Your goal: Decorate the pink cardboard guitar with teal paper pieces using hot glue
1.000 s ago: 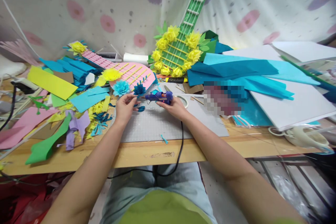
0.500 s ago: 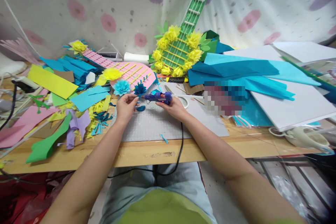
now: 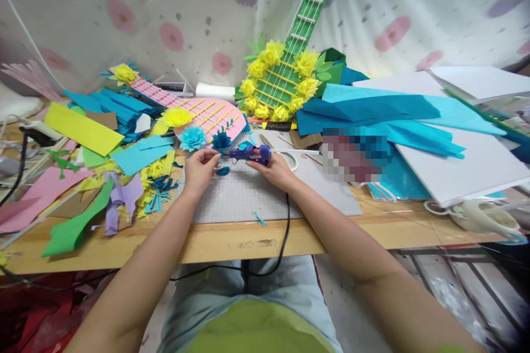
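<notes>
A blue hot glue gun [image 3: 250,153] rests in the grip of my right hand [image 3: 278,170], its nozzle pointing left and a white glue stick [image 3: 296,150] coming out of its back end. My left hand [image 3: 201,168] is closed in a pinch just left of the nozzle; what its fingertips hold is too small to make out. Below the nozzle, close to those fingertips, is a dark blue paper piece [image 3: 222,171]. Right behind them are a dark blue paper flower [image 3: 221,139] and a light blue paper flower [image 3: 192,138], at the pink paper guitar [image 3: 226,113].
Under my hands lies a grey cutting mat [image 3: 248,204], with a roll of tape [image 3: 293,162] and scissors on it. A green guitar [image 3: 304,25] with yellow flowers leans behind. Paper scraps cover the left; blue sheets [image 3: 372,110] fill the right. A black cord [image 3: 285,226] hangs over the edge.
</notes>
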Motion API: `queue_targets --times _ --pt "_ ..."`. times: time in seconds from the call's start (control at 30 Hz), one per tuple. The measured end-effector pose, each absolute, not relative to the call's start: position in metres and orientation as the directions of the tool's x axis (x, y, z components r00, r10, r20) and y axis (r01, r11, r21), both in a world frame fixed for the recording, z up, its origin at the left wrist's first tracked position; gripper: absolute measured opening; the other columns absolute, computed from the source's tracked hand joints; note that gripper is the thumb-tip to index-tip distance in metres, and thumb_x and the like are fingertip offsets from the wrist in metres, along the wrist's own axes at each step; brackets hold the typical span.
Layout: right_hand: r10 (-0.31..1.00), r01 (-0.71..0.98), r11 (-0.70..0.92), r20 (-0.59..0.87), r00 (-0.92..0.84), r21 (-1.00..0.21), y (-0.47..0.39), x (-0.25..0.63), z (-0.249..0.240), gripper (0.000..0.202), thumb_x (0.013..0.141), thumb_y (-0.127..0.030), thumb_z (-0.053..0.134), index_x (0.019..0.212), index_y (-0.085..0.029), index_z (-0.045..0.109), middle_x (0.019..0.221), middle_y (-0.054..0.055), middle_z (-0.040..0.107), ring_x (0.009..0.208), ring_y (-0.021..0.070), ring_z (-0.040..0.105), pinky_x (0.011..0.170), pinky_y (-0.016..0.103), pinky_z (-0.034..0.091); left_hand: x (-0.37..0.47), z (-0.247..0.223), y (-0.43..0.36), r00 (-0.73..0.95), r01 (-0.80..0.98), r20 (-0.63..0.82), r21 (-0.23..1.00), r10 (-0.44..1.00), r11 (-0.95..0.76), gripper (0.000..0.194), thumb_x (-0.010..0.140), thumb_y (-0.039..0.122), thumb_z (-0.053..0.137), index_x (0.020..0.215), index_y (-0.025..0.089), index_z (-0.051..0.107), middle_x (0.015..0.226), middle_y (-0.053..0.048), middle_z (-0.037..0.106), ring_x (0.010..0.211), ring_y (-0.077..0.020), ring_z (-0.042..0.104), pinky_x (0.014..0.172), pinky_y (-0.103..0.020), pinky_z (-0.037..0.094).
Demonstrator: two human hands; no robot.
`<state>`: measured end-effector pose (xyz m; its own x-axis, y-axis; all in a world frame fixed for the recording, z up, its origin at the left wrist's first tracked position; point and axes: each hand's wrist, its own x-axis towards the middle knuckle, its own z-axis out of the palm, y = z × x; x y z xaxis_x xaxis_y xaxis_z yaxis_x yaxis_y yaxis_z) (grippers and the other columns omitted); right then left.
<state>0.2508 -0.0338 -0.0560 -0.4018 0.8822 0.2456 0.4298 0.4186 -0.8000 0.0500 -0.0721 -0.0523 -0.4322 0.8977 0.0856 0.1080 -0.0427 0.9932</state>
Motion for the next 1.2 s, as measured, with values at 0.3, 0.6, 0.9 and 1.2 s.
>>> queue_targets --times 0.3,0.6,0.9,1.2 --pt "0.887 0.435 0.42 0.259 -0.382 -0.797 -0.033 0.251 -0.055 0.035 0.077 -0.047 0.062 0.1 -0.021 0.068 0.093 0.005 0.071 0.085 0.0207 0.065 0.077 0.031 0.047 0.05 -0.053 -0.073 -0.418 0.127 0.102 0.991 0.903 -0.053 0.023 0.059 0.033 0.071 0.072 0.015 0.063 0.055 0.0 0.059 0.048 -0.012 0.057 0.035 -0.017 0.038" --pt "0.896 0.444 0.419 0.28 -0.346 -0.792 -0.031 0.252 -0.057 0.034 0.077 -0.049 0.062 0.095 -0.021 0.069 0.086 0.004 0.071 0.08 0.0208 0.065 0.074 0.032 0.049 0.049 -0.055 -0.072 -0.405 0.155 0.131 0.985 0.905 -0.073 0.026 0.059 0.035 0.07 0.073 0.015 0.063 0.056 0.0 0.06 0.049 -0.0119 0.058 0.035 -0.017 0.038" --pt "0.89 0.659 0.367 0.453 -0.045 -0.656 0.007 0.303 -0.058 0.043 0.075 -0.052 0.061 0.093 -0.013 0.068 0.088 0.011 0.07 0.083 0.026 0.064 0.074 0.036 0.048 0.048 -0.049 -0.073 -0.491 0.128 0.137 0.988 0.86 -0.085 0.02 0.061 0.03 0.067 0.074 0.016 0.061 0.06 0.001 0.06 0.051 -0.0114 0.059 0.036 -0.016 0.038" --pt "0.974 0.813 0.062 0.212 0.077 -0.579 0.028 0.318 -0.066 0.052 0.08 -0.056 0.053 0.107 -0.014 0.065 0.101 0.017 0.069 0.098 0.0298 0.063 0.082 0.038 0.046 0.037 -0.052 -0.07 -0.581 0.172 0.253 0.967 0.774 -0.187 0.017 0.065 0.03 0.064 0.076 0.016 0.063 0.063 0.002 0.059 0.052 -0.0094 0.057 0.039 -0.017 0.04"
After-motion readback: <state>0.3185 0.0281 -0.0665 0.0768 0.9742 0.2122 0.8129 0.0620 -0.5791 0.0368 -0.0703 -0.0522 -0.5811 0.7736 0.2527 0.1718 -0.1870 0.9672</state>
